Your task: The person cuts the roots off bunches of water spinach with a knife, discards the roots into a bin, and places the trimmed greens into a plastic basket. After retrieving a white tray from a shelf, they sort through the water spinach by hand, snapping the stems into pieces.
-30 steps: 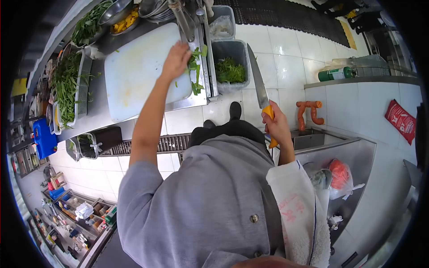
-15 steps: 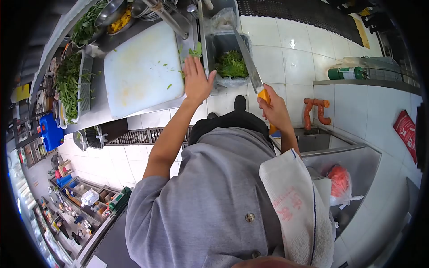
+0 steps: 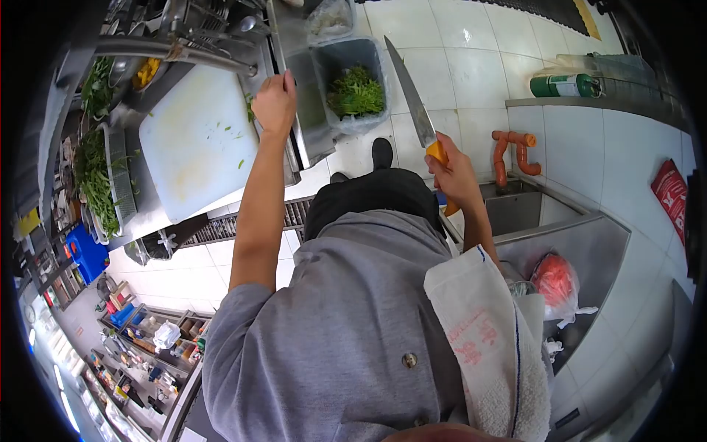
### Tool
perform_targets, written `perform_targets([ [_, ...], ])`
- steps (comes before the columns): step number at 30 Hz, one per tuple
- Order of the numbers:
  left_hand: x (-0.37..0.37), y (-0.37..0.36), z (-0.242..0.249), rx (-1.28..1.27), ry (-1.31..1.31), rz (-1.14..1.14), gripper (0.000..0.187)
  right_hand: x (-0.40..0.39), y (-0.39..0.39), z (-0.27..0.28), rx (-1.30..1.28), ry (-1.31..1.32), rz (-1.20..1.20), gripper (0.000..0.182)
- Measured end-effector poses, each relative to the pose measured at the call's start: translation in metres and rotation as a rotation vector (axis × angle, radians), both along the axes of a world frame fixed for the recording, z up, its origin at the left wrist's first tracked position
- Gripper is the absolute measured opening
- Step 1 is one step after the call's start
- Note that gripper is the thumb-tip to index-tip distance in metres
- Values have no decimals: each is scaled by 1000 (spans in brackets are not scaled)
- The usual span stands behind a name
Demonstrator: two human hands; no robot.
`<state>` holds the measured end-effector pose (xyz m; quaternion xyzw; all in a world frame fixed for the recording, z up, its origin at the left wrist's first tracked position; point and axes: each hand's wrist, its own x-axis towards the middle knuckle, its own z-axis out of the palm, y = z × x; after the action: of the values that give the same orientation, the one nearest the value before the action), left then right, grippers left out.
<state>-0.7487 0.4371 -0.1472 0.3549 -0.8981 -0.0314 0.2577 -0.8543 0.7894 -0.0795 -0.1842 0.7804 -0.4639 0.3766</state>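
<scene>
My right hand [image 3: 455, 171] is wrapped around the yellow handle of a large kitchen knife [image 3: 410, 90], its long blade pointing up and away over the floor. My left hand [image 3: 275, 107] is closed, fingers curled, at the counter edge beside the white cutting board [image 3: 193, 144]; whatever it may hold is hidden. A few green leaf scraps [image 3: 250, 110] show beside that hand, between it and the board. More small green bits lie on the board. Just right of my left hand, a lined grey bin [image 3: 318, 70] contains green trimmings [image 3: 356, 92].
A white basket [image 3: 119, 173] of leafy greens [image 3: 94, 177] stands left of the board, near a bowl of yellow pieces [image 3: 146, 72]. A metal pipe [image 3: 177, 53] crosses above the board's far side. At right are a sink [image 3: 515, 214] and orange pipes [image 3: 501, 158].
My left hand has gone from lying flat with fingers spread to closed, lifted near the counter edge. The view has shifted, showing more of the bin. The knife stays in my right hand.
</scene>
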Motion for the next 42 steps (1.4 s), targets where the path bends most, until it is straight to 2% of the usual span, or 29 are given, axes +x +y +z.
perform_targets([
  [3, -48, 16, 14, 64, 100, -112, 33, -7, 4, -1, 60, -3, -15, 47],
  [5, -84, 18, -2, 171, 206, -186, 40, -12, 6, -3, 98, -30, -23, 47],
  [6, -97, 15, -16, 181, 202, -180, 40, -13, 8, -4, 126, -55, -31, 47],
  [8, -119, 4, -55, 526, -64, -6, 43, -17, 9, -8, 156, -40, -22, 47],
  [9, -127, -5, -88, 537, -69, -1, 43, -18, 11, -10, 181, -24, -15, 48],
  [11, -133, -19, -148, 739, -109, 50, 53, -20, 15, -20, 180, 46, 29, 50],
  [12, -131, -11, -103, 909, -266, 51, 67, -20, 15, -24, 166, 120, 68, 52],
  [13, -125, -9, -87, 917, -272, 57, 67, -21, 13, -27, 172, 112, 73, 52],
  [15, -108, -12, -61, 672, -245, -213, 54, -22, 4, -31, 34, -68, 21, 54],
  [17, -70, 5, 14, 1000, 26, -190, 43, -26, -6, -27, 72, -182, 28, 55],
  [19, -12, 4, 46, 799, -55, -127, 40, -30, -18, -28, 104, -288, 40, 55],
  [21, 45, -6, 51, 277, -310, -137, 45, -32, -24, -33, 216, -269, 140, 55],
  [22, 59, -3, 53, 277, -304, -132, 45, -33, -27, -44, 217, -264, 146, 55],
  [24, 81, 5, 52, -264, -638, -151, 43, -35, -33, -70, 178, -264, 200, 56],
  [27, 81, 14, 43, -310, -720, -137, 36, -41, -67, -78, 230, -278, 299, 50],
  [28, 81, 13, 42, -233, -648, -183, 27, -44, -80, -90, 228, -277, 310, 50],
  [30, 83, 15, 45, -151, -662, -172, 24, -47, -108, -126, 333, 76, 627, 39],
  [32, 83, 19, 46, -65, -675, -165, 20, -48, -142, -158, 377, 341, 823, 30],
  [33, 84, 22, 45, -34, -624, -143, 18, -47, -156, -164, 376, 336, 834, 30],
  [35, 83, 26, 44, -1, -577, -111, 16, -47, -182, -173, 444, 531, 878, 29],
  [36, 82, 30, 44, -19, -484, -93, 11, -53, -193, -184, 442, 529, 889, 29],
  [38, 83, 41, 42, -28, -392, -69, 7, -64, -202, -204, 752, 346, 1257, 32],
  [42, 89, 50, 38, 41, -279, -40, 16, -59, -214, -207, 707, 494, 1173, 33],
])
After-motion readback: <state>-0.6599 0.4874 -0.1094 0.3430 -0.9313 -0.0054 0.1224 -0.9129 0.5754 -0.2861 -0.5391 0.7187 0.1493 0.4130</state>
